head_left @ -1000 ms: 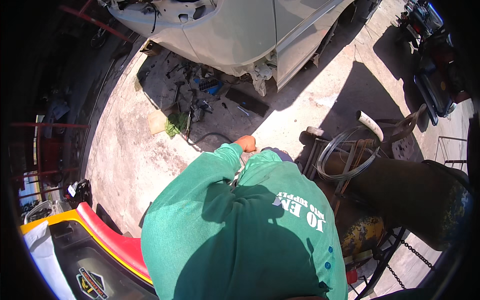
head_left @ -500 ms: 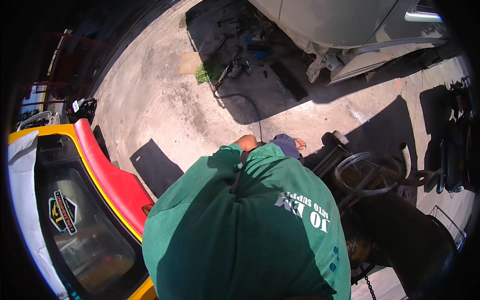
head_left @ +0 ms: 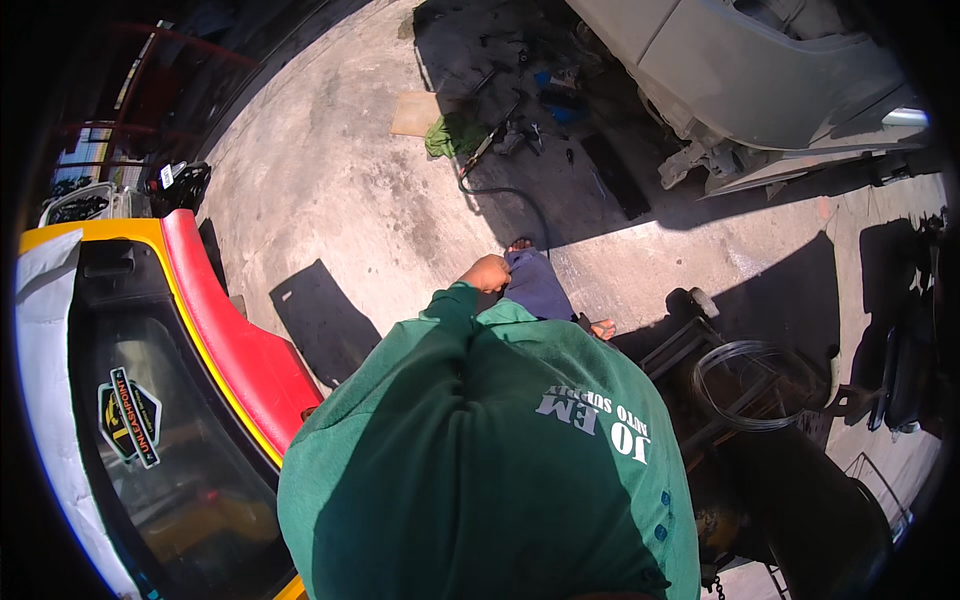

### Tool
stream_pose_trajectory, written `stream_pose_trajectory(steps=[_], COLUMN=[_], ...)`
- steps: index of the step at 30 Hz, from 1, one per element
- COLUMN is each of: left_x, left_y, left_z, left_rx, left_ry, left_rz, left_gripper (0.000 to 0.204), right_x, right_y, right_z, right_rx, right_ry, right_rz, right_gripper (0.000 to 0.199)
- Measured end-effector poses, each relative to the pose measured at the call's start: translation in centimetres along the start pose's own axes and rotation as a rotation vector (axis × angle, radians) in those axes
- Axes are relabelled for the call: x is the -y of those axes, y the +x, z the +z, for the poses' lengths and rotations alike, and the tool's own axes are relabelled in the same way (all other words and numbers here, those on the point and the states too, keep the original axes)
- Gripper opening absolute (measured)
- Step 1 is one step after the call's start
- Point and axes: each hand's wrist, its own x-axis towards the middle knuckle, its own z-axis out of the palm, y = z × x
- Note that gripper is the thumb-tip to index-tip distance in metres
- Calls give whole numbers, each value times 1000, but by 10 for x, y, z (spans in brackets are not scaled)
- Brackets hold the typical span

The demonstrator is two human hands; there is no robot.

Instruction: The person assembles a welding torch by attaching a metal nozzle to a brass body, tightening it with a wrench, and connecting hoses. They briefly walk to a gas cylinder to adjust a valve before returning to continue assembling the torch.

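Note:
My left hand (head_left: pixel 487 272) hangs in front of my body beside my dark blue trouser leg (head_left: pixel 540 284), reaching out of a green sleeve (head_left: pixel 452 312). Its fingers look curled in; whatever they hold, if anything, is hidden. My right hand does not show, with the green sweatshirt (head_left: pixel 480 440) filling the lower middle of the view. One foot (head_left: pixel 520 245) is ahead on the concrete, and the other foot (head_left: pixel 603 328) is further back to the right. Ahead lie a green cloth (head_left: pixel 440 138), a brown flat board (head_left: pixel 414 113) and a dark hose (head_left: pixel 510 190).
At left stands a yellow vehicle panel with a window (head_left: pixel 190 430), and a red panel (head_left: pixel 225 325) lies along it. A grey car body (head_left: pixel 740 90) stands at far right. Coiled wire (head_left: pixel 755 385) rests on a metal frame at right. Scattered tools lie in shade ahead.
The floor things have shifted rightward in view. My front foot and more of the trouser leg have come into sight; my left hand is slightly lower and more exposed.

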Motion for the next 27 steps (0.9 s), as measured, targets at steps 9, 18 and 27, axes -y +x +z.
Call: stream_pose_trajectory(steps=[9,18,27], left_x=[70,202,249], left_y=[174,355,465], left_z=[-132,-159,-239], left_rx=[-239,-59,-167], left_ry=[25,-151,-521], left_rz=[195,68,-22], left_gripper=[44,43,39], right_x=[355,787,1034], right_y=[-63,-275,-457], right_z=[107,597,1077], right_rx=[-46,1057,1063], right_ry=[193,379,-24], right_rz=[-391,-516,-476], right_gripper=[41,42,52])
